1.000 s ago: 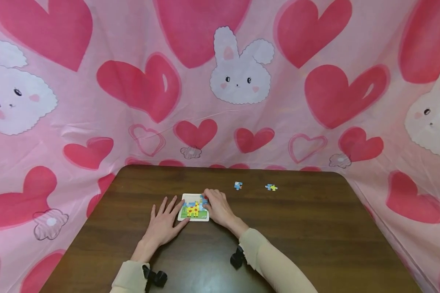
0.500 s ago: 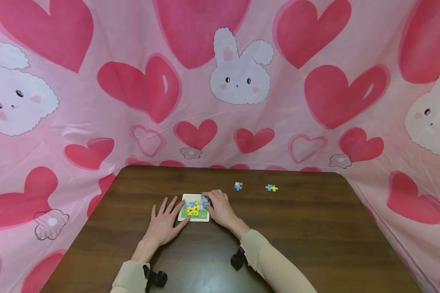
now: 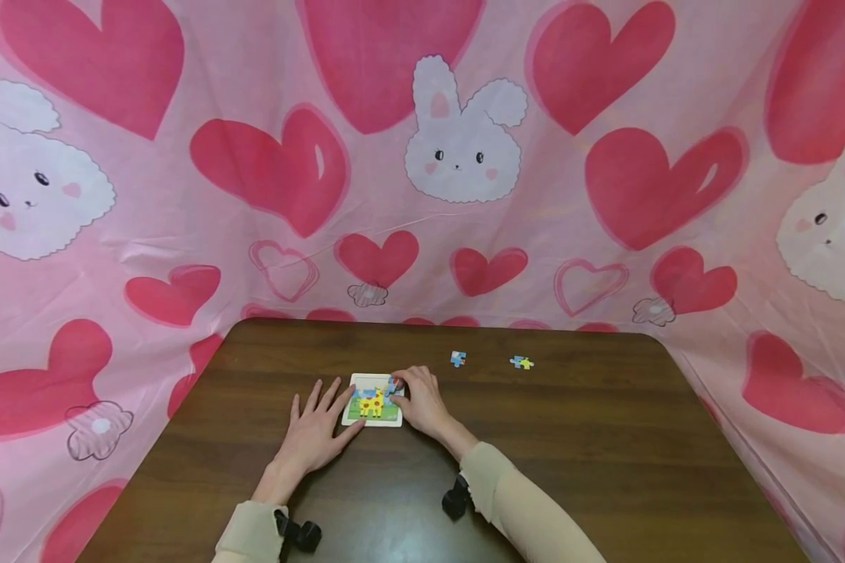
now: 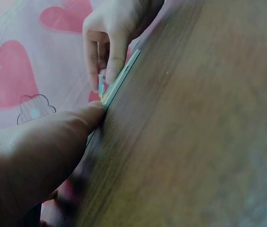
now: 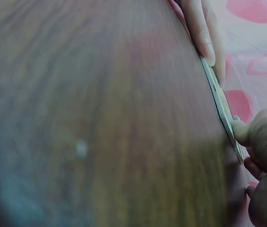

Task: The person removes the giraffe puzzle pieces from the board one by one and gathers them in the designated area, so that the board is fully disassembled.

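A small puzzle board (image 3: pixel 372 423) with a pale rim and a giraffe picture lies on the table. My left hand (image 3: pixel 313 432) is spread flat at its left side, with fingertips and thumb touching the rim. Over the upper right part of the picture, my right hand (image 3: pixel 425 402) pinches a blue puzzle piece (image 3: pixel 393 386) with some red on it. In the left wrist view that puzzle piece (image 4: pixel 101 85) stands tilted on edge between thumb and fingers, above the board. The top strip of the board shows bare backing.
Two loose puzzle pieces lie farther back to the right: a blue one with red and white (image 3: pixel 458 359) and a blue and yellow one (image 3: pixel 522 363). The brown wooden table (image 3: pixel 570 438) is bordered by a pink curtain (image 3: pixel 422 219) printed with hearts and rabbits.
The puzzle piece in my right hand lay flatter over the board half a second ago and is now tilted up. My left hand has stayed in place.
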A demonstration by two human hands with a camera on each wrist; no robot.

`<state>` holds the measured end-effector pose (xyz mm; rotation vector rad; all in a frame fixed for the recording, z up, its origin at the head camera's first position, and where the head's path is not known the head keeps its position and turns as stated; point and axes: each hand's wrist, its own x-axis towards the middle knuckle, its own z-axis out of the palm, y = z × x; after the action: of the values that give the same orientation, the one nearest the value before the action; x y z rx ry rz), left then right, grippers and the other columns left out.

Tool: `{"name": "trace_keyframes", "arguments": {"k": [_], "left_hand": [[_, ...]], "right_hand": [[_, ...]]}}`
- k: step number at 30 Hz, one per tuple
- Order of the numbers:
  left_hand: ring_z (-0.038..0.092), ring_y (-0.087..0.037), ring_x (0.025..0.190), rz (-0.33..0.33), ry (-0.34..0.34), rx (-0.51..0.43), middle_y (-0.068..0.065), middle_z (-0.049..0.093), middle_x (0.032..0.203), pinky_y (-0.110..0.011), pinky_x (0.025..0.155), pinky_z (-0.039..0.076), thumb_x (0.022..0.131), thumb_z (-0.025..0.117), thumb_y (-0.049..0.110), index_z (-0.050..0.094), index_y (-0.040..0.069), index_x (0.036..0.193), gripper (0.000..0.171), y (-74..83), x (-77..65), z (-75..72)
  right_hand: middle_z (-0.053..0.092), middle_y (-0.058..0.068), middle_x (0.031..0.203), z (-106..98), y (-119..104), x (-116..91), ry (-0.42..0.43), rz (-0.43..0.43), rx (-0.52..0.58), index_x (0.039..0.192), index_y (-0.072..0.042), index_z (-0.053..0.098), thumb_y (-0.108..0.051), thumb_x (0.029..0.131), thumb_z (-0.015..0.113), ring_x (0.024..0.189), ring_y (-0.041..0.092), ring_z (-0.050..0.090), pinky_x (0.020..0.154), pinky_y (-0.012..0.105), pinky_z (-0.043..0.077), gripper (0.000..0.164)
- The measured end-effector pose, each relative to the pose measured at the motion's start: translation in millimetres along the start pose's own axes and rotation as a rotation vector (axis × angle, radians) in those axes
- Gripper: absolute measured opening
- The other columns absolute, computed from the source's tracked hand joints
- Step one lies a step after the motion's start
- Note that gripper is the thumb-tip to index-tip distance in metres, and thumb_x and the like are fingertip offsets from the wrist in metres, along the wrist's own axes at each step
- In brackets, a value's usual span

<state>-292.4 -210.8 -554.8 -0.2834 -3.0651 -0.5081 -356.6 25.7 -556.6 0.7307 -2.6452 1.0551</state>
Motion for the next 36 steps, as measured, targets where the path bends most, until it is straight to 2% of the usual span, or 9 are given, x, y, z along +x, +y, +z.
{"name": "trace_keyframes", "arguments": {"k": [2, 7, 15, 19, 27, 36], "left_hand": [[0.023, -0.051, 0.169, 0.001, 0.010, -0.006, -0.018, 0.035, 0.180, -0.086, 0.128, 0.012, 0.106, 0.061, 0.062, 0.043, 0.022, 0.170, 0.078, 0.1, -0.3, 0.2], [0.023, -0.051, 0.169, 0.005, 0.017, -0.008, -0.017, 0.036, 0.180, -0.086, 0.128, 0.012, 0.106, 0.061, 0.062, 0.044, 0.022, 0.170, 0.078, -0.5, -0.7, 0.9], [0.020, -0.051, 0.169, -0.010, -0.010, -0.010, -0.017, 0.033, 0.181, -0.086, 0.128, 0.010, 0.106, 0.059, 0.064, 0.042, 0.022, 0.171, 0.079, -0.5, -1.6, 1.2], [0.021, -0.052, 0.169, -0.007, -0.001, -0.015, -0.018, 0.033, 0.181, -0.086, 0.128, 0.010, 0.106, 0.059, 0.064, 0.043, 0.022, 0.170, 0.078, 0.1, -0.7, 0.4], [0.020, -0.052, 0.169, -0.005, -0.010, -0.014, -0.018, 0.032, 0.181, -0.086, 0.128, 0.009, 0.106, 0.059, 0.064, 0.042, 0.022, 0.171, 0.079, -0.5, -0.1, 1.0], [0.019, -0.052, 0.169, -0.008, -0.011, -0.026, -0.018, 0.032, 0.181, -0.086, 0.128, 0.008, 0.106, 0.059, 0.064, 0.041, 0.023, 0.171, 0.079, -0.2, 0.3, 0.5]], "right_hand": [[0.071, 0.010, 0.105, 0.4, -0.7, 0.0, 0.006, 0.018, 0.021, 0.126, 0.000, 0.076, -0.008, 0.093, 0.086, 0.117, 0.032, 0.060, 0.104, 0.053, 0.043, 0.035], [0.075, 0.012, 0.111, 0.7, -0.3, 0.1, 0.008, 0.057, 0.064, 0.126, -0.001, 0.077, -0.012, 0.092, 0.089, 0.117, 0.032, 0.062, 0.103, 0.052, 0.043, 0.038], [0.076, 0.010, 0.100, 2.3, 2.5, 1.1, 0.044, 0.068, 0.137, 0.119, 0.000, 0.079, -0.008, 0.093, 0.086, 0.108, 0.031, 0.064, 0.101, 0.050, 0.044, 0.027], [0.078, 0.011, 0.100, 0.8, 2.2, 3.6, 0.068, 0.072, 0.182, 0.118, 0.001, 0.079, -0.009, 0.092, 0.087, 0.106, 0.032, 0.065, 0.102, 0.050, 0.044, 0.028], [0.079, 0.010, 0.101, 1.5, 1.0, 4.2, 0.063, 0.110, 0.158, 0.116, -0.002, 0.081, -0.012, 0.094, 0.086, 0.103, 0.029, 0.066, 0.098, 0.045, 0.043, 0.025], [0.080, 0.011, 0.102, -0.5, -0.6, 6.0, 0.064, 0.158, 0.216, 0.123, -0.001, 0.075, -0.006, 0.095, 0.082, 0.109, 0.033, 0.066, 0.111, 0.055, 0.041, 0.029]]}}
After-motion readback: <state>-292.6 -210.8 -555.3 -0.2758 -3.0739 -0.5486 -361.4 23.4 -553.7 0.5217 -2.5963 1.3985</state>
